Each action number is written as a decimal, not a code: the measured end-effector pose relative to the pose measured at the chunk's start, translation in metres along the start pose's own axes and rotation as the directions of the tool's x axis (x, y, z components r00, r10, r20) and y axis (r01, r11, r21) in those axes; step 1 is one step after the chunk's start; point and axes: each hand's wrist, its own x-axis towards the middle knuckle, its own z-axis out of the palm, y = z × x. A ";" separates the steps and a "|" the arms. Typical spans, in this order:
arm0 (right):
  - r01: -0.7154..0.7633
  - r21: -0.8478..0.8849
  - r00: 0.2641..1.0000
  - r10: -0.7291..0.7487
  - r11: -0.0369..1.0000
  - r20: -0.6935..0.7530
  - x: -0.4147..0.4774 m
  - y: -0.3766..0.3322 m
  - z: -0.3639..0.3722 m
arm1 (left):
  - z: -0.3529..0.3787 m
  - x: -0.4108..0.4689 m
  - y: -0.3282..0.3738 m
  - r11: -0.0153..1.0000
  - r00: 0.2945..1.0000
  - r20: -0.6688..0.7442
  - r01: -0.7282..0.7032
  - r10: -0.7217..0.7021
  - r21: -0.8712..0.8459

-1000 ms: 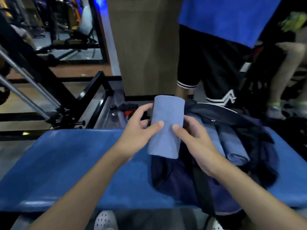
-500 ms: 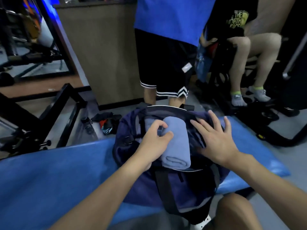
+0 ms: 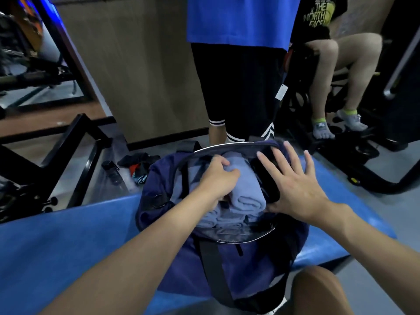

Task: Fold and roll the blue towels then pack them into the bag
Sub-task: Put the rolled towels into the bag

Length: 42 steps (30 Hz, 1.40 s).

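At frame centre, the left hand [image 3: 217,178] grips a rolled towel [image 3: 246,189], seating it in the bag [image 3: 227,264]; the right hand [image 3: 293,189], fingers spread, holds the opening wide.

A blue padded bench [image 3: 56,246] is stretching across the view from lower left to right. A navy duffel bag [image 3: 250,269] is sitting directly on it with its mouth open and facing up, its near side and black strap [image 3: 213,264] hanging over the bench's near edge. Beyond the bench, a dark bottle [image 3: 111,172] and a heap of clothing [image 3: 138,167] are lying on the grey floor [image 3: 386,212].
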 end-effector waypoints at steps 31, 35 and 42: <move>0.234 0.113 0.972 -0.236 0.966 0.000 -0.050 0.012 0.014 | -0.032 -0.030 -0.057 0.237 0.732 0.333 -0.555 0.594 0.797; 0.205 0.082 0.979 -0.203 0.975 -0.038 -0.052 0.013 0.019 | -0.081 -0.042 -0.067 0.065 0.630 0.374 -0.561 0.681 0.826; 0.085 0.236 0.994 -0.067 0.968 -0.086 -0.055 0.012 0.018 | -0.125 -0.044 -0.089 -0.104 0.697 0.451 -0.481 0.557 0.871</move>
